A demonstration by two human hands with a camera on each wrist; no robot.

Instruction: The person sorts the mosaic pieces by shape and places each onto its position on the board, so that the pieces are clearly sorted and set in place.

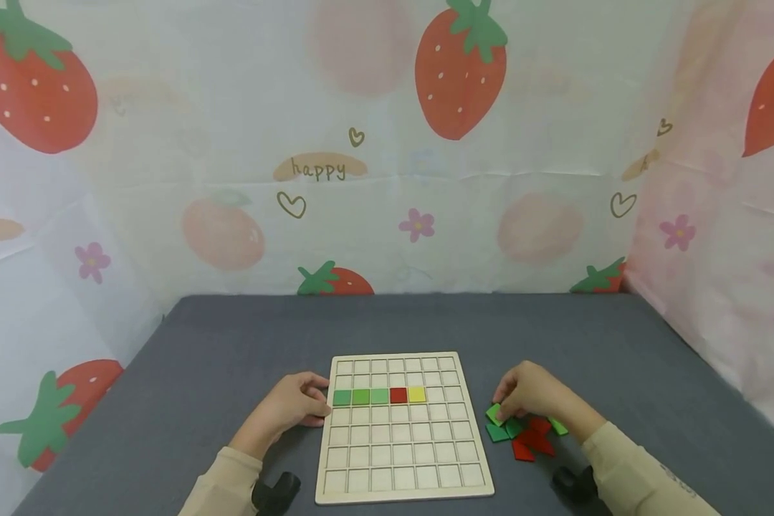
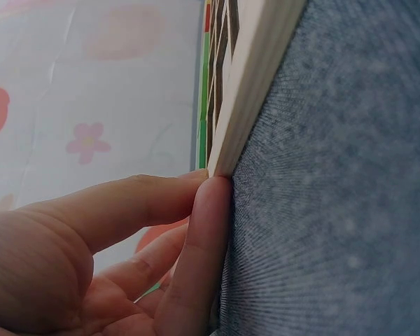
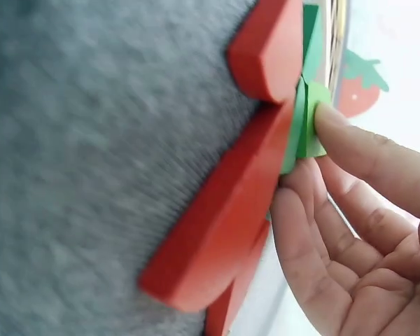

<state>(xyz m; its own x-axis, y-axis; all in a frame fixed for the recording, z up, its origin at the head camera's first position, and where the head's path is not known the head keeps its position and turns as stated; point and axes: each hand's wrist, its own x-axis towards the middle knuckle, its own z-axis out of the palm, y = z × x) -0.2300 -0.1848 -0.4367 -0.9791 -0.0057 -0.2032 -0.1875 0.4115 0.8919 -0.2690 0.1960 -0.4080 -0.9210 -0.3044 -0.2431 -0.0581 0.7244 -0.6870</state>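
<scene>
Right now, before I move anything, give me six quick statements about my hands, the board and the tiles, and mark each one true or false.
1. The board bears five tiles in a single row. True.
2. The red tile on it sits between two yellow ones. False: it sits between a green tile and a yellow tile.
3. The left hand touches the board's edge. True.
4. The right hand pinches a red tile. False: it pinches a light green tile.
5. Loose red tiles lie right of the board. True.
6. Every square is filled. False: most are bare.
</scene>
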